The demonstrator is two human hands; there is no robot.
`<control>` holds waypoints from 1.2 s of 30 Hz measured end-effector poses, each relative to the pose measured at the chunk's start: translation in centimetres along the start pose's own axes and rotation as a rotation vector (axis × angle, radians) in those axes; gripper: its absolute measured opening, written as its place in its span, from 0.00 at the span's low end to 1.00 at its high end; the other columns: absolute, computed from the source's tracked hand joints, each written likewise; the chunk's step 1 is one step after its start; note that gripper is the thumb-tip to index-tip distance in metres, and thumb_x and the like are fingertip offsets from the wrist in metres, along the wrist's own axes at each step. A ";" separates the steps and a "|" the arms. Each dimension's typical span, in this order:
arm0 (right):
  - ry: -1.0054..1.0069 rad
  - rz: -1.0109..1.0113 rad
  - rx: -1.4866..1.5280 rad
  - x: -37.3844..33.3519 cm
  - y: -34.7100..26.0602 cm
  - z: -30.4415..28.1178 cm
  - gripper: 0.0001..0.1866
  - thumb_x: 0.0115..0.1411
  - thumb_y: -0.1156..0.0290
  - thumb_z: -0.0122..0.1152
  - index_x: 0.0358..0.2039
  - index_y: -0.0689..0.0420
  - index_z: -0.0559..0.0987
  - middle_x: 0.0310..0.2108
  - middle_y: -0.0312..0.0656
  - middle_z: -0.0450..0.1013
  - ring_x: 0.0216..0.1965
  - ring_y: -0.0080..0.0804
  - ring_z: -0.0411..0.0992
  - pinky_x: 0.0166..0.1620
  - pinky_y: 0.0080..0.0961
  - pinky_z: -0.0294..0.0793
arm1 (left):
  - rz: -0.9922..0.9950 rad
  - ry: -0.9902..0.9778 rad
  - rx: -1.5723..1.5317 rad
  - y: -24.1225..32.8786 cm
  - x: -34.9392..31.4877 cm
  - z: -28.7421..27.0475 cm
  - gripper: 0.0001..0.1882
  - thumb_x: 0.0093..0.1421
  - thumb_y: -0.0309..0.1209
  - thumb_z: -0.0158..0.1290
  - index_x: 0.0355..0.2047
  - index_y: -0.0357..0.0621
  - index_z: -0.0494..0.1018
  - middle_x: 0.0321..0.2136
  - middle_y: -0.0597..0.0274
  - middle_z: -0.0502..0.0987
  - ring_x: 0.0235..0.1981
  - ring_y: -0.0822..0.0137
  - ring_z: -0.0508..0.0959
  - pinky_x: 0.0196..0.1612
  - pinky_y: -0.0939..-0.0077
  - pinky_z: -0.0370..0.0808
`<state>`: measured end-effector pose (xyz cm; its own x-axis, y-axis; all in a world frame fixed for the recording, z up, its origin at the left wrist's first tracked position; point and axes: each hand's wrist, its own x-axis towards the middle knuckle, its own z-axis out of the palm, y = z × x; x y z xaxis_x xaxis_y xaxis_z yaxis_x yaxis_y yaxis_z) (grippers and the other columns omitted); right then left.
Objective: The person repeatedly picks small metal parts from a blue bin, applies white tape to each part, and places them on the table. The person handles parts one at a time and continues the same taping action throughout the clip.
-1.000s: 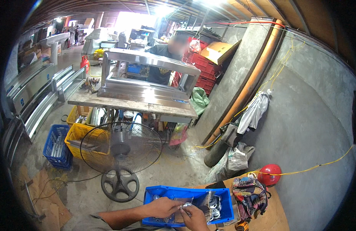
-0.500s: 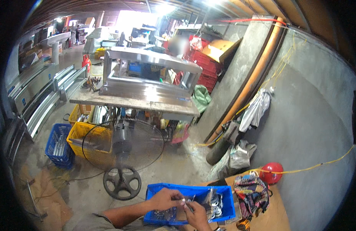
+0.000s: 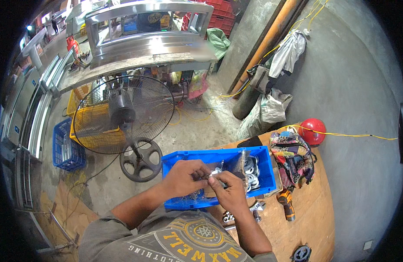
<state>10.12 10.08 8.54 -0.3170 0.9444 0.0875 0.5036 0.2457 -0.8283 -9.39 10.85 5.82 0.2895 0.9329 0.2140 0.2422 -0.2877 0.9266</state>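
My left hand (image 3: pixel 187 175) and my right hand (image 3: pixel 229 189) meet over a blue plastic bin (image 3: pixel 219 153). Both are closed, fingertips pinching one small shiny part (image 3: pixel 210 175) between them; its exact kind is too small to tell. The right thumb presses against it. Under the left hand, the bin's left side holds small loose pieces, partly hidden. Round silver metal pieces (image 3: pixel 252 180) fill its right compartment. Just right of my right forearm, several small metal fittings (image 3: pixel 256 210) lie on the wooden table (image 3: pixel 315 209).
An orange and black cordless drill (image 3: pixel 287 205) lies right of the bin, below a patterned bag (image 3: pixel 293 159) and a red helmet (image 3: pixel 312 132). A black pedestal fan (image 3: pixel 123 114) stands ahead left. Beyond it are a metal-topped workbench (image 3: pixel 145 61) and a blue crate (image 3: pixel 68 150).
My view has tilted downward, so the bin and hands sit higher in the picture and my shirt and more of the table show. Both hands remain pinched together over the bin.
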 end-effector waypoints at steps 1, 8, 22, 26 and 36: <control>-0.005 0.026 -0.001 0.1 0.0 0.0 0.13 0.63 0.62 0.63 0.36 0.62 0.83 0.32 0.49 0.78 0.36 0.44 0.77 0.40 0.34 0.74 | 0.001 0.001 0.029 0.2 0.0 0.1 0.15 0.53 0.31 0.66 0.39 0.40 0.78 0.27 0.59 0.80 0.28 0.68 0.81 0.32 0.74 0.77; 0.050 -0.116 0.129 0.1 0.5 -0.2 0.11 0.64 0.67 0.62 0.34 0.63 0.82 0.27 0.45 0.75 0.30 0.37 0.73 0.35 0.31 0.70 | 0.107 0.050 -0.016 0.7 -0.4 0.1 0.17 0.50 0.30 0.68 0.40 0.43 0.79 0.30 0.57 0.81 0.29 0.63 0.82 0.34 0.71 0.77; 0.088 -0.164 0.068 -0.6 -0.7 0.0 0.09 0.63 0.71 0.61 0.39 0.63 0.81 0.31 0.49 0.75 0.33 0.44 0.75 0.37 0.33 0.72 | 0.105 0.139 -0.150 0.9 -0.7 -0.2 0.12 0.56 0.29 0.64 0.39 0.37 0.80 0.31 0.53 0.83 0.31 0.67 0.84 0.35 0.74 0.79; 0.058 -0.125 -0.011 -1.0 -1.2 0.0 0.10 0.63 0.71 0.60 0.41 0.62 0.81 0.33 0.51 0.75 0.35 0.49 0.75 0.38 0.36 0.73 | 0.037 0.157 -0.098 0.9 -0.4 -0.8 0.13 0.56 0.29 0.64 0.40 0.37 0.79 0.30 0.53 0.83 0.31 0.67 0.84 0.35 0.75 0.79; -0.008 0.041 0.095 -2.3 -0.7 0.1 0.23 0.63 0.72 0.61 0.58 0.61 0.71 0.43 0.47 0.76 0.42 0.34 0.75 0.45 0.28 0.75 | 0.079 0.198 0.123 -0.6 0.4 -0.5 0.10 0.54 0.28 0.63 0.36 0.40 0.79 0.28 0.54 0.81 0.29 0.58 0.83 0.34 0.68 0.79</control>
<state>10.44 7.72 8.91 -0.3042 0.9514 0.0480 0.4377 0.1843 -0.8800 -9.84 11.49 5.50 0.1276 0.9271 0.3524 0.3402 -0.3746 0.8625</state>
